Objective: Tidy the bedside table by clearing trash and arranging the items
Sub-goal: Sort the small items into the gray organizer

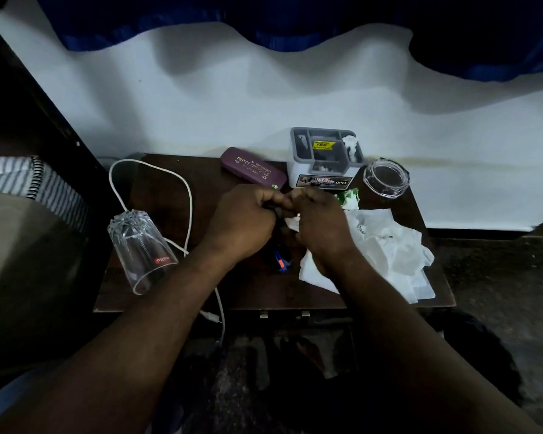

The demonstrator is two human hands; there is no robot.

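Note:
My left hand [243, 220] and my right hand [322, 227] meet over the middle of the dark bedside table [157, 195], fingers curled together around a small dark item and a scrap of white paper [292, 222]; what the item is stays hidden. Crumpled white tissues [386, 245] spread across the table's right side under my right wrist. A green and white wrapper [348, 197] lies just beyond my right hand. A blue item with an orange mark [279, 261] shows below my left hand.
A clear glass tumbler [140, 250] lies on its side at the left, inside a loop of white cable [190, 202]. A purple spectacle case [253, 169], a grey organiser box [323, 158] and a glass ashtray [386, 178] line the back edge. A bed lies at left.

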